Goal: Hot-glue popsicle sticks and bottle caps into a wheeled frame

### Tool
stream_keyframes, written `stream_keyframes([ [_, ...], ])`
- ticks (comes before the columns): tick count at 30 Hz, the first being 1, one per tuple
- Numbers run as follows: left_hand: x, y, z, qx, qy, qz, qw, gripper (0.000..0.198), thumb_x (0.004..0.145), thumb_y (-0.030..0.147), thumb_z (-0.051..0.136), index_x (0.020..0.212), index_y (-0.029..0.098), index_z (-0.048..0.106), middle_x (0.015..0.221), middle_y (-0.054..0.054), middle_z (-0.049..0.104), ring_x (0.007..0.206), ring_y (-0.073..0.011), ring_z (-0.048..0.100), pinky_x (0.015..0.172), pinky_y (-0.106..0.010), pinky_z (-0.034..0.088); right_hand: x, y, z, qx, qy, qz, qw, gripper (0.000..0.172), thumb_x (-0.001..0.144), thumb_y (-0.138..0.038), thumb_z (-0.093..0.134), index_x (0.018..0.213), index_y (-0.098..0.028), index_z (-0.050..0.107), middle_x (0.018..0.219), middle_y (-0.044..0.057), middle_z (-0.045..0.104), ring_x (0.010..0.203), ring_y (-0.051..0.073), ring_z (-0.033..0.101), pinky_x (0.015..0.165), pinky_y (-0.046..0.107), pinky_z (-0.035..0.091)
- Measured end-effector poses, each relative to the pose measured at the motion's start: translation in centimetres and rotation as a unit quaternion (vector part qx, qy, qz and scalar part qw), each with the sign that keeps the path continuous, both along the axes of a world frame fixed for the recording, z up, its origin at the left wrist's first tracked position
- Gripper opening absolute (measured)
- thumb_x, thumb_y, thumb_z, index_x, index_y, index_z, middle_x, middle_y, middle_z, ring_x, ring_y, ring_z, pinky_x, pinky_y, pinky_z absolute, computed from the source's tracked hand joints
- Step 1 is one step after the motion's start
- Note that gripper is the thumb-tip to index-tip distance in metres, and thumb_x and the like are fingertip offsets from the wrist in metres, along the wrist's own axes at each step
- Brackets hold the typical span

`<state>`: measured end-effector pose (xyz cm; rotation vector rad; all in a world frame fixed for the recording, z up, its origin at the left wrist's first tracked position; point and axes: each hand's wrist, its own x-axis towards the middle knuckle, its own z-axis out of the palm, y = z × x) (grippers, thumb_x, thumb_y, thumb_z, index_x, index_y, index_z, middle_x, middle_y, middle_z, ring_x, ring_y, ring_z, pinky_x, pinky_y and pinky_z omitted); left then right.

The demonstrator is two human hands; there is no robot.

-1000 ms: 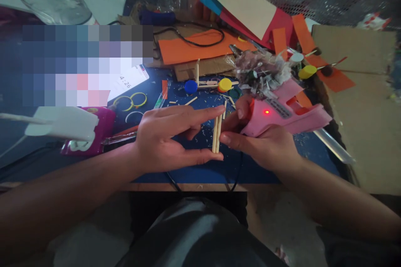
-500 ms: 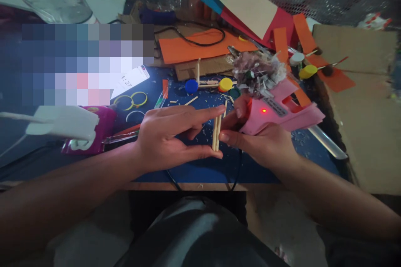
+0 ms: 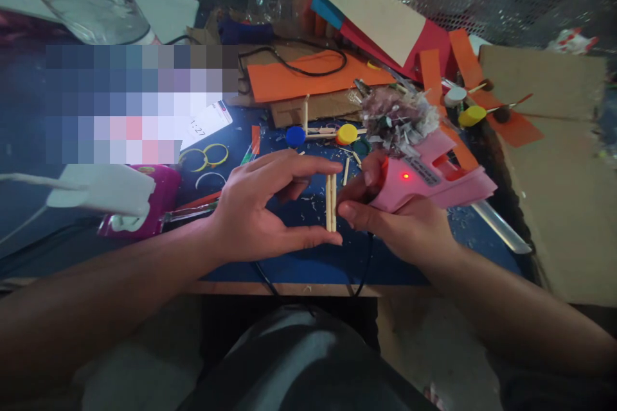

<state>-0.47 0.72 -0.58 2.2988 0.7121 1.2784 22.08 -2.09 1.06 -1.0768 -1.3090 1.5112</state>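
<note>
Two short wooden sticks (image 3: 331, 202) stand upright side by side, pinched by their ends between the thumb and forefinger of my left hand (image 3: 263, 205). My right hand (image 3: 409, 225) is wrapped around a pink glue gun (image 3: 429, 173) with a glowing red light. The thumb and a finger of this hand point at the sticks from the right, very close to them; I cannot tell if they touch. A clear glue stick (image 3: 501, 225) shows beyond the gun's rear end. Behind the gun lies a clump of grey scraps (image 3: 400, 114).
Blue (image 3: 295, 136) and yellow bottle caps (image 3: 346, 134) lie by a small stick frame (image 3: 305, 117). Orange paper (image 3: 308, 74) and cardboard (image 3: 544, 160) cover the back and right. A phone (image 3: 207, 128), bangles (image 3: 215, 155) and a pink power socket with white charger (image 3: 103, 196) stand left.
The two sticks look straighter and slightly further left of my right fingertips. Both hands otherwise keep their grips, and the view has shifted a little.
</note>
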Motion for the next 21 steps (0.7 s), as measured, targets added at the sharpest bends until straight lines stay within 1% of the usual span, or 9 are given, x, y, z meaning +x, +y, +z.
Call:
stream_keyframes([
  [3, 0.0, -0.04, 0.02, 0.007, 0.019, -0.016, 1.0, 0.061, 0.082, 0.059, 0.093, 0.127, 0.023, 0.076, 0.083, 0.0, 0.07, 0.066, -0.0136, 0.059, 0.063, -0.028, 0.054, -0.11, 0.04, -0.06, 0.012, -0.005, -0.014, 1.0, 0.055, 0.075, -0.054, 0.099, 0.087, -0.028, 0.052, 0.072, -0.007, 0.07, 0.056, 0.013, 0.059, 0.051, 0.029, 0.048],
  [6, -0.06, -0.14, -0.05, 0.037, 0.03, -0.028, 0.998, 0.063, 0.085, 0.054, 0.093, 0.136, 0.023, 0.073, 0.075, 0.004, 0.064, 0.064, -0.0123, 0.059, 0.064, -0.025, 0.054, -0.27, 0.1, -0.12, 0.014, 0.013, -0.019, 1.0, 0.056, 0.079, -0.06, 0.095, 0.087, -0.029, 0.049, 0.065, -0.008, 0.066, 0.053, 0.013, 0.057, 0.048, 0.028, 0.047],
  [10, -0.07, -0.28, -0.19, 0.051, 0.023, -0.051, 0.997, 0.068, 0.088, 0.049, 0.092, 0.144, 0.019, 0.069, 0.074, 0.006, 0.063, 0.063, -0.0095, 0.058, 0.065, -0.02, 0.053, -0.26, 0.05, -0.28, 0.015, 0.028, -0.02, 0.999, 0.055, 0.078, -0.053, 0.098, 0.088, -0.028, 0.05, 0.068, -0.008, 0.068, 0.053, 0.011, 0.058, 0.05, 0.026, 0.049],
  [12, -0.05, -0.31, -0.26, 0.047, 0.023, -0.061, 0.997, 0.067, 0.09, 0.05, 0.09, 0.144, 0.017, 0.069, 0.075, 0.006, 0.063, 0.064, -0.0086, 0.058, 0.065, -0.019, 0.054, -0.16, -0.04, -0.4, 0.015, 0.03, -0.02, 0.999, 0.054, 0.078, -0.05, 0.099, 0.089, -0.027, 0.051, 0.069, -0.008, 0.069, 0.054, 0.011, 0.059, 0.051, 0.025, 0.05],
  [15, -0.08, -0.29, -0.39, 0.039, 0.028, -0.064, 0.997, 0.065, 0.092, 0.051, 0.087, 0.145, 0.017, 0.069, 0.075, 0.005, 0.063, 0.064, -0.0085, 0.058, 0.067, -0.019, 0.054, -0.02, -0.19, -0.51, 0.018, 0.029, -0.017, 0.999, 0.051, 0.081, -0.049, 0.097, 0.09, -0.027, 0.052, 0.071, -0.007, 0.069, 0.055, 0.011, 0.06, 0.051, 0.024, 0.051],
  [18, -0.15, -0.3, -0.48, 0.032, 0.021, -0.073, 0.997, 0.066, 0.092, 0.049, 0.088, 0.145, 0.015, 0.069, 0.075, 0.005, 0.062, 0.065, -0.0084, 0.057, 0.068, -0.019, 0.054, 0.06, -0.26, -0.52, 0.025, 0.026, -0.009, 0.999, 0.047, 0.086, -0.048, 0.093, 0.092, -0.027, 0.052, 0.073, -0.007, 0.07, 0.055, 0.01, 0.061, 0.051, 0.023, 0.052],
  [21, -0.12, -0.33, -0.4, 0.014, 0.02, -0.073, 0.997, 0.062, 0.091, 0.047, 0.09, 0.141, 0.017, 0.071, 0.075, 0.006, 0.061, 0.066, -0.0088, 0.057, 0.069, -0.02, 0.054, 0.16, -0.25, -0.52, 0.03, 0.027, -0.003, 0.999, 0.045, 0.086, -0.044, 0.094, 0.093, -0.027, 0.053, 0.07, -0.009, 0.068, 0.056, 0.01, 0.062, 0.052, 0.022, 0.052],
])
